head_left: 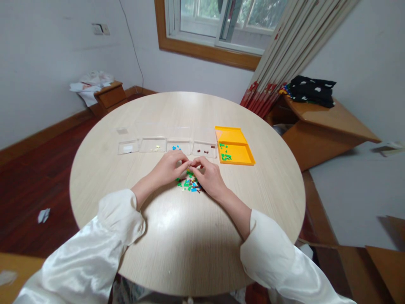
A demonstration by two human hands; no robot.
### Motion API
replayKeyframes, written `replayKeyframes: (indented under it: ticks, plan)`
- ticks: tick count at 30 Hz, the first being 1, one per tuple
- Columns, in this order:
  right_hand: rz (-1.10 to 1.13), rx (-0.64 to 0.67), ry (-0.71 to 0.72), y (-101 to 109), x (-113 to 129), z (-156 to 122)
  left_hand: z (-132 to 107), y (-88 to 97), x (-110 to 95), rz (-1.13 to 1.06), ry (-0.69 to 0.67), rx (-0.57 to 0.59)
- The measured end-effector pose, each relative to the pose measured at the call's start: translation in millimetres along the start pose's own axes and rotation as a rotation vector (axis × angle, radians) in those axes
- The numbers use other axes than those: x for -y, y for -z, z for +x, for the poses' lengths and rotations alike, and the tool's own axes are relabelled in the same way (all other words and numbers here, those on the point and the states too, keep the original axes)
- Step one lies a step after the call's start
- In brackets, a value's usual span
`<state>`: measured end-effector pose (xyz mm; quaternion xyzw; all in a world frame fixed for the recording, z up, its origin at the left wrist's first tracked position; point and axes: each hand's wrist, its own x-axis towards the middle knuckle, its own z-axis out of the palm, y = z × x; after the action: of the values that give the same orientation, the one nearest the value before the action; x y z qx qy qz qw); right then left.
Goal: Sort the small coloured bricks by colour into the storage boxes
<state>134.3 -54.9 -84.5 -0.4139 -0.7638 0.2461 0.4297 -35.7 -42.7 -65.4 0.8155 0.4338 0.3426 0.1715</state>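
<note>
A loose pile of small toy building bricks (189, 184) in green, blue, brown and pale yellow lies on the round table. Over its far edge my left hand (171, 167) and my right hand (209, 176) meet, thumbs and forefingers pinched. Whatever sits between the fingertips is too small to name. Behind my hands, a clear tray with blue bricks (176, 147) stands beside a clear tray holding brown bricks (206, 152). Green bricks (225, 156) lie along the left side of an opened yellow case (242, 159).
Farther left are a clear tray with a few pale yellow pieces (155, 148) and a smaller clear box with a white piece (128, 149). The wooden table (196, 240) has a rounded edge. A wooden cabinet (332, 126) with dark cloth (311, 90) stands at the right.
</note>
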Motion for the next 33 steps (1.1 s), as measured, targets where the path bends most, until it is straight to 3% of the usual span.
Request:
replayKeyframes:
  ticks: [7,12,21,28,33]
  plan:
    - [-0.007,-0.014,-0.024,1,-1,-1,-1,2.5,-2,-0.075,0.027,0.085]
    - [-0.012,-0.012,-0.032,3,-1,0,1,-1.9,-7,-0.194,0.141,0.093]
    - [-0.008,-0.042,-0.017,5,-2,2,3,-10.4,-18,-0.3,0.252,-0.027]
    - [0.005,-0.033,-0.006,6,-5,4,3,-23.7,-25,-0.218,0.332,-0.166]
    - [0.003,-0.017,0.044,12,-8,5,2,-30.7,-44,-0.156,0.4,-0.304]
